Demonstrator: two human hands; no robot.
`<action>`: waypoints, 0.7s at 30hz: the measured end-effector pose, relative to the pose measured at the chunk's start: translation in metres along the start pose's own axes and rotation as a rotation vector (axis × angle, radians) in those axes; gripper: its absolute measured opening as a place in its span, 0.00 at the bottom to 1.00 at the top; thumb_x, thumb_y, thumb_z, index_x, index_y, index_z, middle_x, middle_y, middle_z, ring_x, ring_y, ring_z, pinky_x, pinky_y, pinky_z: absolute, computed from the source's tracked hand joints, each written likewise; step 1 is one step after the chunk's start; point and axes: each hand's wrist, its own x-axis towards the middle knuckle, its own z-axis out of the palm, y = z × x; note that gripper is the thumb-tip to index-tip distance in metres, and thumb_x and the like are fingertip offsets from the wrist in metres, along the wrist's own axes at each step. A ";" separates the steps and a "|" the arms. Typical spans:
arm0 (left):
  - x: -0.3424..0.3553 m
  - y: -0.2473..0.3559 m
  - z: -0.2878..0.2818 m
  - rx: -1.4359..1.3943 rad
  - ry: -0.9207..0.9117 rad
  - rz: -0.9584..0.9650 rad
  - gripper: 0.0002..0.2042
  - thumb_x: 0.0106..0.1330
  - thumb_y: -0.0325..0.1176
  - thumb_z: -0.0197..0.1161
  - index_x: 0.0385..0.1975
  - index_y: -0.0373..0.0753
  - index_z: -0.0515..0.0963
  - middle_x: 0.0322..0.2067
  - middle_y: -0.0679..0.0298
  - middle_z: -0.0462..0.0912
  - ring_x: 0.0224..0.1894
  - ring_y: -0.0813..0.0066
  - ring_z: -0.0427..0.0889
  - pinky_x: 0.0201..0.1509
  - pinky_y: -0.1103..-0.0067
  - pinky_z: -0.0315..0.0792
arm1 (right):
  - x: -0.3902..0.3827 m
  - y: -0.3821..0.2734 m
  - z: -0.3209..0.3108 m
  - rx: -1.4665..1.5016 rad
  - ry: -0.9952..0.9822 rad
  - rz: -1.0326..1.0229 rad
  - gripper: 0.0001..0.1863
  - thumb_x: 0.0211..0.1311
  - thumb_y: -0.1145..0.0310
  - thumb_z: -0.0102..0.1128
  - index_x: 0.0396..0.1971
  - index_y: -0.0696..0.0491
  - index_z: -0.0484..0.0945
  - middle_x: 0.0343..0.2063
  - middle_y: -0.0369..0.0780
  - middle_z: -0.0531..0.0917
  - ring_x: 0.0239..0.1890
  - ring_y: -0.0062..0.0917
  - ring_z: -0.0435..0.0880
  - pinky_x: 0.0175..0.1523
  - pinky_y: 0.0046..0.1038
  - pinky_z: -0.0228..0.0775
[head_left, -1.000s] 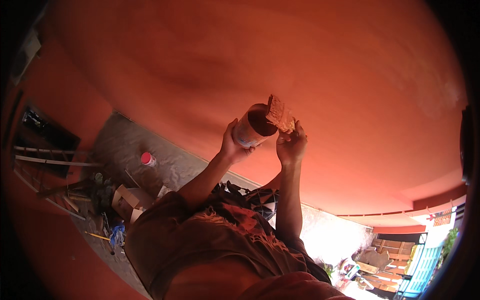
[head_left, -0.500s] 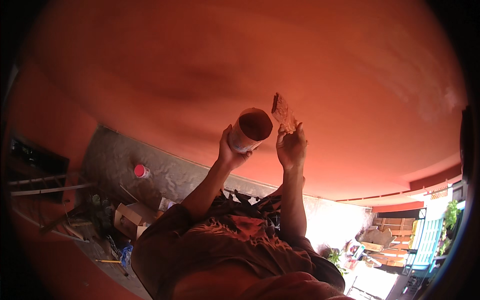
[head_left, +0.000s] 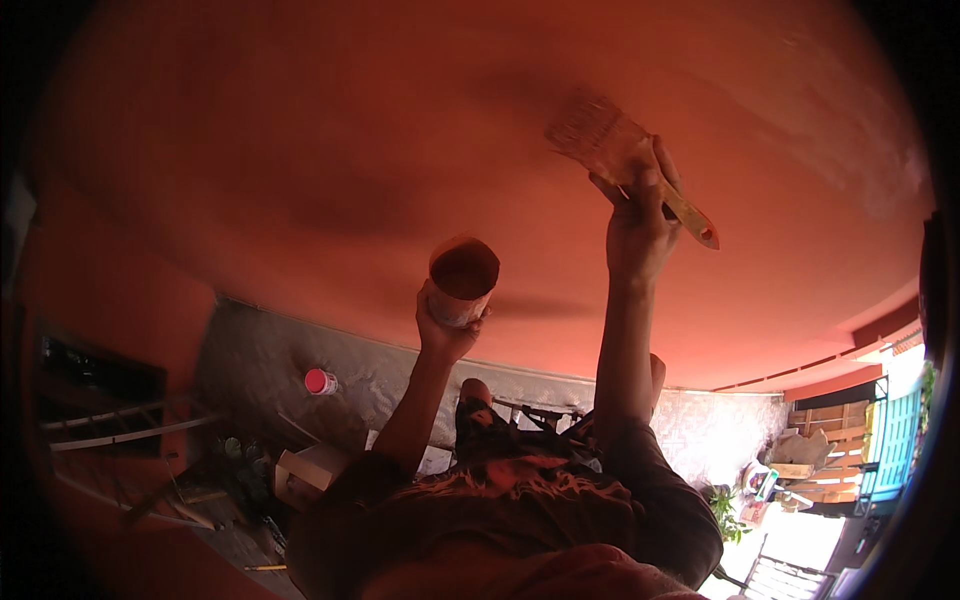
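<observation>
The left hand [head_left: 447, 336] has its grip wrapped around the lower part of a pale container [head_left: 455, 309], whose round mouth shows a dark reddish inside. An open stretch of orange-red wall [head_left: 545, 250] separates it from a wide brush [head_left: 606, 142] farther right. The right hand [head_left: 643, 215] grasps this brush, reddish bristles pointing far left, yellowish holed handle near right; blur hides whether the bristles touch the wall. The wall's lower edge bends along the grey floor [head_left: 262, 350] toward bright ground [head_left: 725, 425] and a blue slatted panel [head_left: 895, 440] at right.
</observation>
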 end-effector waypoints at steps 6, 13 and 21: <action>-0.017 0.037 -0.017 -0.026 -0.005 0.063 0.36 0.63 0.63 0.59 0.64 0.44 0.68 0.54 0.52 0.75 0.45 0.56 0.77 0.30 0.78 0.77 | 0.000 0.035 0.078 -0.509 -0.273 -0.360 0.14 0.65 0.76 0.65 0.49 0.62 0.82 0.46 0.45 0.87 0.48 0.28 0.86 0.52 0.28 0.79; -0.008 0.048 -0.004 -0.017 -0.002 0.060 0.36 0.62 0.62 0.61 0.64 0.44 0.68 0.53 0.51 0.75 0.43 0.59 0.76 0.29 0.81 0.77 | 0.028 0.006 -0.005 -0.734 0.208 -0.539 0.14 0.66 0.75 0.65 0.49 0.64 0.80 0.43 0.45 0.86 0.45 0.28 0.85 0.53 0.27 0.76; 0.005 0.046 -0.020 0.003 0.014 -0.020 0.36 0.63 0.63 0.60 0.63 0.42 0.68 0.52 0.51 0.75 0.42 0.59 0.76 0.28 0.81 0.77 | 0.049 -0.035 -0.092 -0.993 0.623 -0.998 0.08 0.67 0.79 0.60 0.43 0.65 0.81 0.42 0.48 0.86 0.44 0.35 0.86 0.49 0.31 0.79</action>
